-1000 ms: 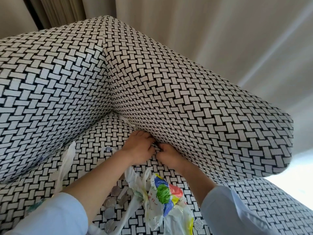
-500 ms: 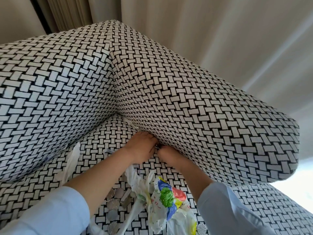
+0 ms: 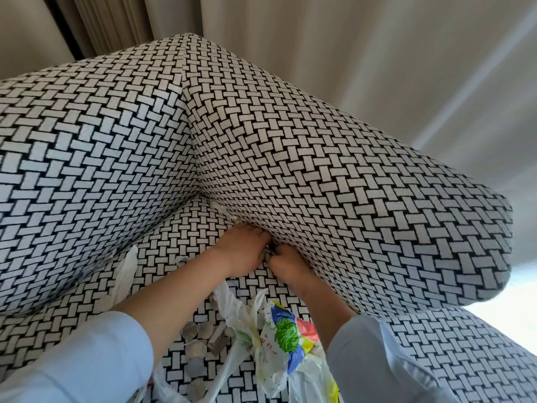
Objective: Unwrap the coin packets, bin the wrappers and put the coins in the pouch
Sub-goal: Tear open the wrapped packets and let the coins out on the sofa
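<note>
My left hand (image 3: pixel 244 251) and my right hand (image 3: pixel 286 264) meet fingertip to fingertip on the sofa seat, tight against the base of the armrest. Both have their fingers curled around a small coin packet (image 3: pixel 268 249), of which only a dark sliver shows between them. Several loose silver coins (image 3: pixel 195 349) lie on the seat under my left forearm, with a short wrapped stack (image 3: pixel 218 341) beside them. A crumpled plastic bag (image 3: pixel 286 338) printed in green, red and blue lies between my forearms. No pouch can be made out.
The black-and-white woven sofa (image 3: pixel 319 175) surrounds the hands: backrest on the left, a thick armrest on the right overhanging my right hand. A strip of white plastic (image 3: pixel 126 271) lies by the backrest crease. Beige curtains hang behind.
Both hands stay pressed together at the same spot by the armrest, with only small finger movements. The view has shifted slightly.
</note>
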`<control>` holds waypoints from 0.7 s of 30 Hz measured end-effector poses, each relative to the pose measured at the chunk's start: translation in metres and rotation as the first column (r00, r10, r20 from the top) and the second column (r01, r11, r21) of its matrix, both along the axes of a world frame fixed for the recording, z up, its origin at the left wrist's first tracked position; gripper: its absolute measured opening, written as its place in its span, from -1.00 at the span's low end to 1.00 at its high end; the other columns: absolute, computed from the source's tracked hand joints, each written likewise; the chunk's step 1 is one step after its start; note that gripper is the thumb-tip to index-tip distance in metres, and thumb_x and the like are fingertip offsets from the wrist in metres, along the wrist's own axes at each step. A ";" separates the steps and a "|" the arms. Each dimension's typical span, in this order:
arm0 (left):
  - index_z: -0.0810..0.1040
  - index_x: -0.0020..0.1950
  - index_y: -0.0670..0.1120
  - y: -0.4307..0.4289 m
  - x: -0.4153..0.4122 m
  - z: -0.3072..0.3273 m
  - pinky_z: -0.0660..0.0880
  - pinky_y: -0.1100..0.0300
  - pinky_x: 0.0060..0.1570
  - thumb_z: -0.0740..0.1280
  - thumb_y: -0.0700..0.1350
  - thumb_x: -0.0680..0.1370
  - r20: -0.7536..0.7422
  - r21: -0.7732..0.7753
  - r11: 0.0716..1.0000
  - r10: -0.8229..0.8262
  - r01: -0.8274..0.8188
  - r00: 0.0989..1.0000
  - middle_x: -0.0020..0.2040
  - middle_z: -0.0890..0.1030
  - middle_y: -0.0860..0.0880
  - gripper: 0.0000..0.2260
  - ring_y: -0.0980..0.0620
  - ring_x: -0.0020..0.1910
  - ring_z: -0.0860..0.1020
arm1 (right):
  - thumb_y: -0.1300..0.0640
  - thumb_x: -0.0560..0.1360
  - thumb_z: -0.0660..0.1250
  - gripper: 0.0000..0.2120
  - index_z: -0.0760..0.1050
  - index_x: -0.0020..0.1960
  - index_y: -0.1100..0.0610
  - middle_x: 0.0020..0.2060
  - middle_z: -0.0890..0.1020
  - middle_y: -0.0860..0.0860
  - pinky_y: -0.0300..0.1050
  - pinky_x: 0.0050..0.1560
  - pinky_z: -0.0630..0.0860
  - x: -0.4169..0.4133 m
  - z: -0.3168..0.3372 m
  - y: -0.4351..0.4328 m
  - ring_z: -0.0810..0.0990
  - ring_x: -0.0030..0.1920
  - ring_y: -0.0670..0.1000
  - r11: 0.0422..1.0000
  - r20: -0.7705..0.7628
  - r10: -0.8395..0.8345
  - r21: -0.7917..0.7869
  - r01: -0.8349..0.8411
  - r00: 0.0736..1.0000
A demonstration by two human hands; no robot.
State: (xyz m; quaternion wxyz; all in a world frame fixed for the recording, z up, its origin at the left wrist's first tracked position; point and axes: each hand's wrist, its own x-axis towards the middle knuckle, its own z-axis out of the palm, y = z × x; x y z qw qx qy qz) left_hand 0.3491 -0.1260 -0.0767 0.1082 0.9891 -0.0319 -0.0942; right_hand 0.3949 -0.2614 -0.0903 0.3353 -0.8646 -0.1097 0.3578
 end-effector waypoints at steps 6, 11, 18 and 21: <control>0.47 0.30 -0.08 0.003 -0.008 -0.005 0.34 0.15 0.19 0.17 -0.10 0.59 0.076 -0.165 0.985 0.056 -0.043 0.996 0.21 0.53 -0.08 -0.71 -0.06 0.21 0.44 | 0.24 0.34 0.18 -0.84 0.49 -0.27 0.05 -0.53 0.39 -0.15 -0.25 -0.45 0.20 -0.008 -0.003 -0.011 0.32 -0.47 -0.10 0.970 -0.064 -0.104 0.216 0.115 0.993; 0.52 0.26 -0.06 0.004 -0.013 -0.003 0.44 0.13 0.07 0.20 -0.13 0.59 0.138 -0.248 0.965 0.116 -0.079 0.984 0.15 0.55 -0.04 -0.73 -0.04 0.14 0.49 | 0.30 0.37 0.17 -0.60 0.64 -0.21 -0.13 -0.45 0.52 -0.12 -0.32 -0.47 0.29 -0.012 -0.001 -0.015 0.38 -0.48 -0.15 0.926 -0.115 -0.117 0.347 0.151 0.986; 0.62 0.15 -0.01 -0.005 -0.034 -0.005 0.51 0.17 -0.07 0.32 -0.13 0.57 0.304 -0.410 0.901 0.283 -0.143 0.909 0.07 0.61 0.06 -0.81 0.05 0.01 0.58 | 0.44 0.42 0.13 -0.40 0.57 0.06 -0.24 -0.16 0.70 -0.25 -0.39 -0.32 0.47 -0.015 0.000 -0.019 0.55 -0.36 -0.24 0.884 -0.113 -0.118 0.442 0.156 0.987; 0.66 0.12 -0.03 -0.010 -0.039 -0.005 0.54 0.14 -0.04 0.36 -0.13 0.56 0.333 -0.463 0.874 0.328 -0.150 0.884 0.03 0.64 0.05 -0.84 0.06 0.00 0.60 | 0.44 0.43 0.14 -0.42 0.57 0.23 -0.10 -0.06 0.68 -0.27 -0.40 -0.09 0.52 -0.014 -0.001 -0.020 0.65 -0.08 -0.24 0.879 -0.113 -0.128 0.447 0.165 0.985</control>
